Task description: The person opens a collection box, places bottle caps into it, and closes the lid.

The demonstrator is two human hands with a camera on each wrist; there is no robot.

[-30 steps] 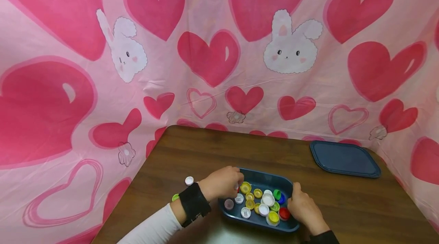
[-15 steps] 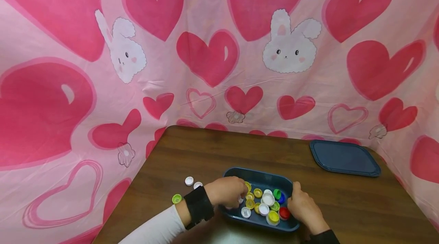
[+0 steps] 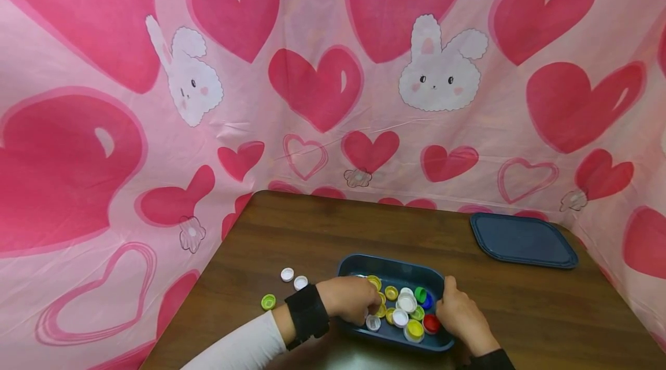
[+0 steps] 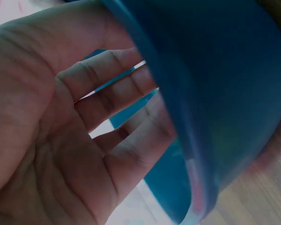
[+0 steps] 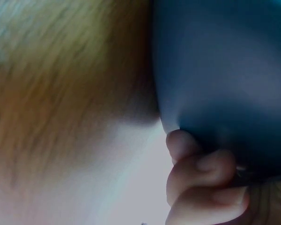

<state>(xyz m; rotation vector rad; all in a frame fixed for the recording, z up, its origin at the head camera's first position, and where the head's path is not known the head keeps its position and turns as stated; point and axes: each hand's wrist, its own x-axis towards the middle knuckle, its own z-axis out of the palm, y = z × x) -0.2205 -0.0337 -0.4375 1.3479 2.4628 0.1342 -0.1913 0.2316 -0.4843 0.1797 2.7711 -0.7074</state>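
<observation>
the left hand [image 3: 350, 299] has been drawn nearer the tray's [image 3: 395, 270] front edge, fingers curled among the caps [image 3: 406, 303]; its hold cannot be told. the tray's right rim is still clasped by the right hand [image 3: 460, 317].

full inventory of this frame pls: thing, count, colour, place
tray: 1, dark blue, near edge of the table, centre.
caps in the tray: a dozen or so, yellow, white, green, red, blue; some hidden by the left hand.
white caps: 2, on the table left of the tray.
green cap: 1, yellow-green, on the table, furthest left.
lid: 1, dark blue, flat on the table, far right.
table: 1, brown wood grain.
backdrop: 1, pink with red hearts and white bunnies, behind and beside the table.
left hand: white sleeve, black wrist strap, fingers down among the caps; grip not visible.
right hand: dark sleeve, holds the tray's right rim.
</observation>
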